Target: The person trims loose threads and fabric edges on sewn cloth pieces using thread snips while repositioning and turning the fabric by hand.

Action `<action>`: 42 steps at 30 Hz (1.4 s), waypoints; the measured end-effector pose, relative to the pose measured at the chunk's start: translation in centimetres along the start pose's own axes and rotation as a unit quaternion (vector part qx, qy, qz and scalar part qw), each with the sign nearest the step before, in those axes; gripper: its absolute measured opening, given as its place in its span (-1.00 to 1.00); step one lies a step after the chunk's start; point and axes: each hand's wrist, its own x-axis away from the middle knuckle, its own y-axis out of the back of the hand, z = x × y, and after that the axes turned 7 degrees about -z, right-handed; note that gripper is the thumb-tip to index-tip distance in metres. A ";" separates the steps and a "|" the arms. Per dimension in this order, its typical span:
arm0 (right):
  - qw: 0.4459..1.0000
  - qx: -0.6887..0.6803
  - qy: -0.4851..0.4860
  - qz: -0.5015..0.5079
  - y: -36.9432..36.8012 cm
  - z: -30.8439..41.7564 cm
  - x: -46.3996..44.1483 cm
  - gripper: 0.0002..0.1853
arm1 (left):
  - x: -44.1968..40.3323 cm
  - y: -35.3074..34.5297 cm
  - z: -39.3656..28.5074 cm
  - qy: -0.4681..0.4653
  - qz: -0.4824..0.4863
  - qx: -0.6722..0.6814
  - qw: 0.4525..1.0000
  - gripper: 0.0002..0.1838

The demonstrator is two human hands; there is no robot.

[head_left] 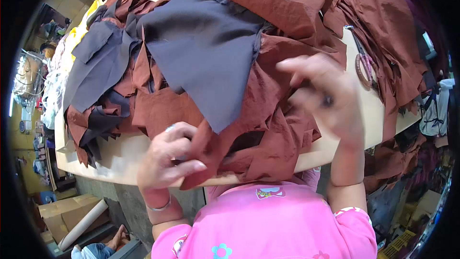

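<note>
My left hand (167, 158), with a ring and a bracelet, is at the table's near edge. Its fingers are curled, and the thumb lies against the edge of a rust-brown fabric piece (203, 146). My right hand (330, 96) is raised over the right of the heap, blurred by motion, with thumb and forefinger apart. A small dark spot shows in it that I cannot make out. Between the hands, a dark grey fabric piece (201, 52) lies pointed end toward me over crumpled rust-brown cloth (165, 110).
Scissors (365, 64) lie on the pale table (120, 156), beside more rust-brown cloth (388, 33) at the right. Grey scraps (98, 67) are heaped at the left. Below left are a cardboard box (72, 213), a roll (84, 224) and another person's arm (117, 240).
</note>
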 end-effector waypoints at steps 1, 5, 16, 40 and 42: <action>0.998 0.035 0.046 0.039 -1.3 0.8 0.0 -0.63 | 0.0 -0.7 -0.5 -0.011 0.009 -0.003 1.000 -0.76; 0.974 0.135 0.153 0.101 -5.0 0.2 -0.6 -0.69 | -0.7 -3.8 -2.1 -0.059 0.022 -0.052 0.997 -0.78; 0.826 -0.472 -0.304 -0.040 -5.5 -4.7 -4.7 -0.89 | -3.7 -5.3 -0.3 0.049 -0.123 0.023 0.991 -0.90; 0.979 0.009 0.167 0.113 -5.5 2.4 4.0 -0.73 | -5.8 -8.0 4.7 0.075 -0.262 0.008 0.962 -0.73; 0.987 0.065 0.146 0.008 -5.9 1.9 1.9 -0.68 | -5.7 -8.7 4.7 0.073 -0.309 0.065 0.946 -0.72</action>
